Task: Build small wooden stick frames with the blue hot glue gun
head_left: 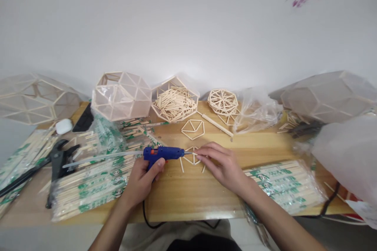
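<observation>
My left hand (147,176) is wrapped round the handle of a blue hot glue gun (165,152), with a long clear glue stick (108,157) running out of its back. The gun's nozzle points right and meets the fingertips of my right hand (219,162). Those fingers pinch a small wooden stick over a stick frame (190,159) on the table, partly hidden by the hand. Two loose short sticks (182,165) lie beside that frame. Just behind it sits another flat frame of sticks (193,129).
A paper-covered polyhedron bowl (156,104) full of cut sticks stands at the back, beside stacked stick frames (223,102) and closed polyhedra (122,96). Chopstick packs lie left and right (285,184). Black cutters (57,164) are at the left; a black cable hangs over the front edge.
</observation>
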The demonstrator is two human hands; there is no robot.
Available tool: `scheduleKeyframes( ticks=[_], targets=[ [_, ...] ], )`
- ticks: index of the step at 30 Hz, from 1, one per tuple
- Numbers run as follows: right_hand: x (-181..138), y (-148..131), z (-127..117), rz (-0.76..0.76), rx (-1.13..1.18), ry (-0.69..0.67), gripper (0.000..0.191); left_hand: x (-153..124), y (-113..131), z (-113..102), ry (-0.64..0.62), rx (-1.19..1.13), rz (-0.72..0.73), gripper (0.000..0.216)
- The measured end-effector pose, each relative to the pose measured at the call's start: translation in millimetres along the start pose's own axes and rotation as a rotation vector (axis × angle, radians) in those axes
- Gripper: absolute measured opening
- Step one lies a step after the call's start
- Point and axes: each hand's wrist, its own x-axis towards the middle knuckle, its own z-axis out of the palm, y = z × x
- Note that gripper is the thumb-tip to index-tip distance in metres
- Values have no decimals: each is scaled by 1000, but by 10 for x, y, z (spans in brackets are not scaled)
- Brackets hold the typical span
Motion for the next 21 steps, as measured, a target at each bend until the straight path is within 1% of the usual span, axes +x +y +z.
scheduleKeyframes(
  ticks=[10,15,18,21],
  targets=[
    [-3,10,9,1,9,-4,17,8,16,-5,3,28,8,62],
    [-3,28,4,-18,11,3,17,11,20,2,12,94,-13,61],
    [-9,22,-25,-17,22,20,17,37,52,25,66,183,-33,57],
    [-37,-9,-62,-8,25,20,20,92,135,45,137,275,-70,57]
  ],
)
